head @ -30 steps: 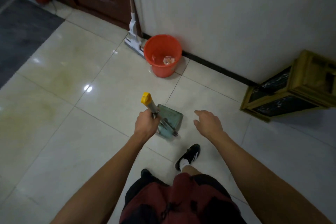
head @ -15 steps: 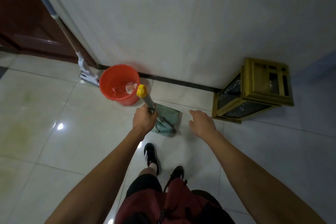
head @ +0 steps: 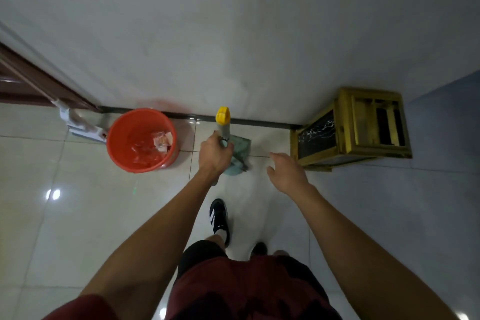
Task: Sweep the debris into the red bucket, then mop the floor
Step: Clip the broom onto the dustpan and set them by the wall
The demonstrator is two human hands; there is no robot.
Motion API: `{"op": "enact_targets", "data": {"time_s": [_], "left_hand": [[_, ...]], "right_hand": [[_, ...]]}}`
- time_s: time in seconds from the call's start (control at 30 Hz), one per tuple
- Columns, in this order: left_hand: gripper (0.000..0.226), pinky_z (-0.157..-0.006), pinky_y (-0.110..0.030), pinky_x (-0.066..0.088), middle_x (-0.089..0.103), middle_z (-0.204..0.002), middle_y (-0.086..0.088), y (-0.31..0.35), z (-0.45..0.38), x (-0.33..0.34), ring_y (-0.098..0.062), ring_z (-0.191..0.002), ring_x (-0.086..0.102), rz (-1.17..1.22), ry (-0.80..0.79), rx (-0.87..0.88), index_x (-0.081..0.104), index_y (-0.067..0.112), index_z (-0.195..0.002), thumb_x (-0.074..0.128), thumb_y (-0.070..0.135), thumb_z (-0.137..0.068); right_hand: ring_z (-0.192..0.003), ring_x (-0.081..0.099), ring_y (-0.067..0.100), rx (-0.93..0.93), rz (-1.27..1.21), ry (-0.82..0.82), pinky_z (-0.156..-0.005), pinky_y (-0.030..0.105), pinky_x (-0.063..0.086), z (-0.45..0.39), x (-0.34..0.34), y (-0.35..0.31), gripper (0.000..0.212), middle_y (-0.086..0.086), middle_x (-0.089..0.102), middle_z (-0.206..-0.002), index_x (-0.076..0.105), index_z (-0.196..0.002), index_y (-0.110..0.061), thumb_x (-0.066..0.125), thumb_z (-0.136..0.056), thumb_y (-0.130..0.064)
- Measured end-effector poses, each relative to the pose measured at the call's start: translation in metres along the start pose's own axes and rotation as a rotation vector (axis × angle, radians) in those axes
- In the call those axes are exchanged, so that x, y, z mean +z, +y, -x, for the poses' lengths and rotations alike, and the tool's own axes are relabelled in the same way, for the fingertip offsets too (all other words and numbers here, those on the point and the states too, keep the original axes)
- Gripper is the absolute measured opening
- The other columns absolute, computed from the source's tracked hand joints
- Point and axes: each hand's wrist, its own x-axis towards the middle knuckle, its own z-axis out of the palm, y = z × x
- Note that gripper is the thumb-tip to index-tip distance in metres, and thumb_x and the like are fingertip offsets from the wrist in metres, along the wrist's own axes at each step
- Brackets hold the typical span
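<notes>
My left hand (head: 215,154) grips the grey handle with a yellow cap (head: 223,115) of a pale green dustpan (head: 239,152), which hangs just above the tiled floor near the wall. The red bucket (head: 141,140) stands to the left of it against the wall, with crumpled wrappers (head: 161,141) inside. My right hand (head: 285,169) hovers to the right of the dustpan, fingers relaxed, holding nothing. A white mop (head: 78,122) leans on the wall corner behind the bucket, its head on the floor.
A low yellow wooden stand (head: 363,127) with dark marble panels sits at the wall on the right. A dark brown door (head: 15,83) is at the far left. The glossy tiled floor (head: 78,202) spreads to the left; my feet (head: 219,218) are below.
I have stepped closer to the wall and turned right. The bucket now lies left of the dustpan instead of behind it. My left hand keeps its grip on the handle.
</notes>
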Motion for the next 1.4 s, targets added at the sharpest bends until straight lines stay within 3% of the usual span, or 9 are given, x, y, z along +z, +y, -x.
{"op": "enact_targets", "data": {"time_s": [0.23,0.5,0.67,0.8,0.9,1.0,1.1,1.27,1.4], "left_hand": [[0.036,-0.078,-0.045,0.06,0.074,-0.101,-0.006,0.022,-0.047,0.005,-0.028,-0.086,0.071,-0.004,-0.031,-0.047,0.066,0.018,-0.114,0.061,0.04,-0.086],[0.033,-0.086,-0.046,0.057,0.073,-0.105,-0.011,0.04,-0.06,0.009,-0.034,-0.096,0.069,-0.108,-0.02,-0.124,0.059,0.015,-0.121,0.06,0.035,-0.094],[0.038,-0.082,-0.046,0.058,0.071,-0.108,-0.011,0.058,-0.046,0.009,-0.037,-0.094,0.068,-0.193,-0.004,-0.125,0.053,0.024,-0.127,0.056,0.039,-0.093],[0.035,-0.091,-0.052,0.055,0.067,-0.102,-0.01,0.061,-0.018,0.006,-0.032,-0.092,0.065,-0.211,0.034,-0.1,0.052,0.028,-0.13,0.048,0.042,-0.097],[0.033,-0.083,-0.049,0.059,0.069,-0.106,-0.009,0.059,0.009,0.001,-0.031,-0.092,0.069,-0.275,0.048,-0.064,0.053,0.024,-0.13,0.049,0.035,-0.099],[0.029,-0.077,-0.048,0.06,0.069,-0.106,-0.014,0.047,0.033,-0.006,-0.033,-0.086,0.068,-0.393,0.047,-0.07,0.061,0.017,-0.127,0.05,0.028,-0.102],[0.029,-0.086,-0.046,0.058,0.068,-0.122,-0.009,0.028,0.058,-0.017,-0.031,-0.101,0.067,-0.481,0.043,-0.09,0.065,0.025,-0.125,0.055,0.03,-0.098],[0.039,-0.096,-0.041,0.052,0.063,-0.134,-0.004,-0.018,0.091,-0.046,-0.026,-0.118,0.061,-0.558,0.007,-0.208,0.057,0.023,-0.137,0.052,0.036,-0.1],[0.041,-0.098,-0.04,0.051,0.062,-0.137,-0.005,-0.069,0.118,-0.086,-0.026,-0.124,0.058,-0.549,0.033,-0.285,0.054,0.022,-0.141,0.048,0.036,-0.102]], "right_hand": [[-0.13,0.05,0.03,0.007,-0.039,-0.023,-0.108,0.043,0.043,-0.039,-0.021,0.001,0.05,0.01,0.054,-0.142,0.044,-0.149,-0.017,0.048,-0.101,-0.03],[-0.127,0.052,0.031,-0.096,-0.026,-0.064,-0.104,0.042,0.045,-0.062,-0.037,0.026,0.043,0.01,0.056,-0.138,0.052,-0.142,-0.016,0.047,-0.101,-0.028],[-0.126,0.053,0.032,-0.172,0.001,-0.079,-0.104,0.043,0.045,-0.068,-0.049,0.04,0.041,0.012,0.057,-0.137,0.054,-0.139,-0.013,0.049,-0.1,-0.028],[-0.125,0.054,0.032,-0.236,0.023,-0.085,-0.104,0.044,0.045,-0.065,-0.053,0.045,0.041,0.011,0.058,-0.136,0.055,-0.137,-0.014,0.05,-0.1,-0.029],[-0.121,0.056,0.032,-0.293,0.025,-0.111,-0.101,0.043,0.048,-0.061,-0.048,0.044,0.036,0.01,0.061,-0.133,0.059,-0.131,-0.015,0.049,-0.099,-0.028],[-0.12,0.057,0.032,-0.362,0.05,-0.163,-0.099,0.04,0.048,-0.057,-0.039,0.032,0.036,0.011,0.062,-0.131,0.06,-0.13,-0.016,0.049,-0.098,-0.027],[-0.118,0.057,0.033,-0.416,0.093,-0.209,-0.097,0.039,0.048,-0.049,-0.029,0.011,0.038,0.012,0.061,-0.13,0.059,-0.132,-0.015,0.049,-0.097,-0.027],[-0.131,0.049,0.03,-0.533,0.222,-0.316,-0.105,0.039,0.043,-0.021,0.009,-0.036,0.049,0.011,0.051,-0.146,0.047,-0.148,-0.018,0.047,-0.101,-0.03],[-0.13,0.051,0.029,-0.624,0.331,-0.405,-0.107,0.04,0.043,0.002,0.047,-0.094,0.052,0.011,0.052,-0.145,0.042,-0.151,-0.018,0.047,-0.101,-0.03]]}}
